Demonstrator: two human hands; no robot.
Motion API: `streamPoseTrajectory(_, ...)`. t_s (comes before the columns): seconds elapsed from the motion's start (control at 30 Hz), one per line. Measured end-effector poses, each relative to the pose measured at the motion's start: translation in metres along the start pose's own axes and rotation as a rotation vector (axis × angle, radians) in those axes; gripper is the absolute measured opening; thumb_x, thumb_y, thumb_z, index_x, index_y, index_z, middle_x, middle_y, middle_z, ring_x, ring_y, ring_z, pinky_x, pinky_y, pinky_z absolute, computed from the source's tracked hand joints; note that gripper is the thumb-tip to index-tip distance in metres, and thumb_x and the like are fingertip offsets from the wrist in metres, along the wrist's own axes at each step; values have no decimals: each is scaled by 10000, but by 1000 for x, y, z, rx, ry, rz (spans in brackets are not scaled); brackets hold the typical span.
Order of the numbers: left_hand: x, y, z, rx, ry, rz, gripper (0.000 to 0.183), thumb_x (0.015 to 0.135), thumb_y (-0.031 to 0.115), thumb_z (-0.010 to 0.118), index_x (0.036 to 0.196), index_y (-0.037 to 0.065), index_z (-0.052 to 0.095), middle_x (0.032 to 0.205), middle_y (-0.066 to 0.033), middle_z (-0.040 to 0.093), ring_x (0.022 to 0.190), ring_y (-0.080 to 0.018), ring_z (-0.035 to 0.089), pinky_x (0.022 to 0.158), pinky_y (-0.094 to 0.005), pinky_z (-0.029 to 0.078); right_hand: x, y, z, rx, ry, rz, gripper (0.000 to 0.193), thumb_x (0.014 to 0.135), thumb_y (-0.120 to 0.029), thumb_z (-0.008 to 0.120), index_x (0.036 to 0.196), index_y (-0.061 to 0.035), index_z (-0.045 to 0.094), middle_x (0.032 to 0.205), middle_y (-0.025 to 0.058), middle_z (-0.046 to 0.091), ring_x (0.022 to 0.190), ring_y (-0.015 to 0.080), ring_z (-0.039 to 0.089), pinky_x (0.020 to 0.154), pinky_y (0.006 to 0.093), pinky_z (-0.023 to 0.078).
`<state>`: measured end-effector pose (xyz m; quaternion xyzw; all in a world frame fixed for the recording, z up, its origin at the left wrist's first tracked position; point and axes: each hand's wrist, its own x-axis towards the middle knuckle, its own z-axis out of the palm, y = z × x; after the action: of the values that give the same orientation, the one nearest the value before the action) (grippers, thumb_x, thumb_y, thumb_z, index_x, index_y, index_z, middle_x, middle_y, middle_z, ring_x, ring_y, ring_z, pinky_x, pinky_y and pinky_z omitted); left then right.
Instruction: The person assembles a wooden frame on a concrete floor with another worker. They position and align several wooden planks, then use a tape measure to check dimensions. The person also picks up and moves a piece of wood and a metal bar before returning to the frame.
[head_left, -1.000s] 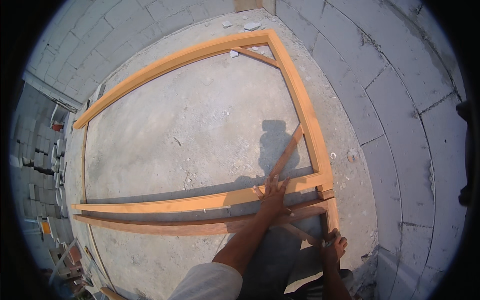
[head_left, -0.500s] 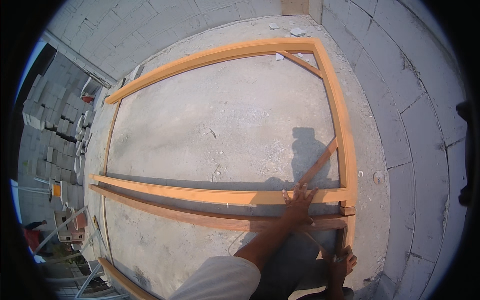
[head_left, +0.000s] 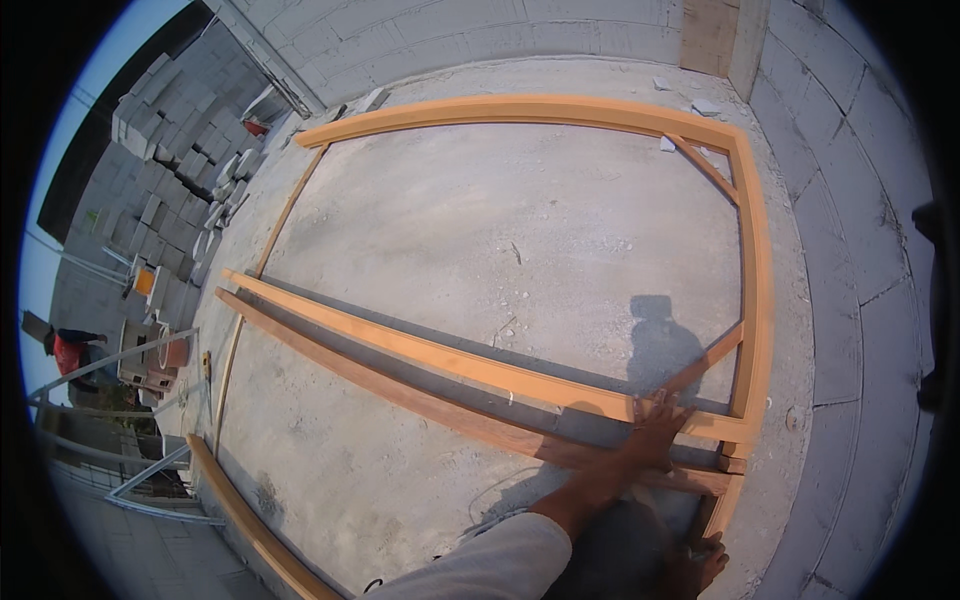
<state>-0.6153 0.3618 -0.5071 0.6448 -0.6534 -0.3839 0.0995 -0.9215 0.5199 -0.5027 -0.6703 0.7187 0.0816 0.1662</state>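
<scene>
A large orange-brown wooden frame (head_left: pixel 757 330) lies on the rough concrete floor, with diagonal braces at its right-hand corners. My left hand (head_left: pixel 657 430) rests with spread fingers on the frame's near long beam (head_left: pixel 450 358), close to the right corner and the lower end of a diagonal brace (head_left: pixel 705 362). Beneath that forearm runs a darker, reddish wooden beam (head_left: pixel 400 385), a small gap away from the frame's beam. My right hand (head_left: pixel 705 568) is at the lower right, its fingers curled at a short wooden piece (head_left: pixel 722 507) in line with the frame's end; its palm is hidden.
Grey block walls (head_left: pixel 850 330) stand at the right and far side. Stacked blocks (head_left: pixel 165 200) and metal bars (head_left: pixel 120 370) are on the left, where a person in red (head_left: pixel 72 352) bends over. Another wooden beam (head_left: pixel 245 515) lies at the lower left. Debris (head_left: pixel 706 107) lies near the far corner.
The view has swung left, so the frame appears tilted and farther right, and more of the person in red shows. Both hands stay at about the same places on the wood.
</scene>
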Motion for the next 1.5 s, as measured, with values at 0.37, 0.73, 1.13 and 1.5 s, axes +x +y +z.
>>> streamPoseTrajectory(0.37, 3, -1, 8, 12, 17, -12, 1410, 407, 324, 955, 1555, 216, 144, 1593, -229, 89, 1487, -402, 1, 1093, -723, -49, 87, 155, 57, 143, 159, 497, 588, 783, -280, 669, 1254, 8, 466, 1093, 275, 574, 1022, 463, 571, 881, 509, 456)
streamPoseTrajectory(0.73, -14, 2, -8, 87, -18, -49, 1154, 590, 369, 879, 1531, 201, 233, 1599, -164, 132, 1489, -332, 88, 1114, -717, 31, -5, 207, 86, 90, 267, 376, 558, 850, -290, 662, 1275, 40, 514, 1153, 244, 600, 990, 359, 636, 816, 450, 525)
streamPoseTrajectory(1.13, -469, -77, -161, -204, -147, -1025, 732, 832, 557, 645, 1363, 72, 512, 1306, -183, 592, 1218, -354, 556, 989, -493, 446, -227, 15, -216, 149, -715, 149, 715, 853, -538, 586, 1319, -10, 460, 1270, 166, 475, 1166, 311, 429, 995, 365, 310)
streamPoseTrajectory(1.5, -746, -36, -228, -597, 359, -1042, 779, 835, 609, 595, 1305, -10, 547, 1207, -248, 628, 1173, -393, 575, 997, -426, 450, -228, -215, -399, 17, -631, -248, 488, 842, -383, 621, 1115, 20, 576, 972, 123, 571, 847, 241, 550, 737, 332, 416)
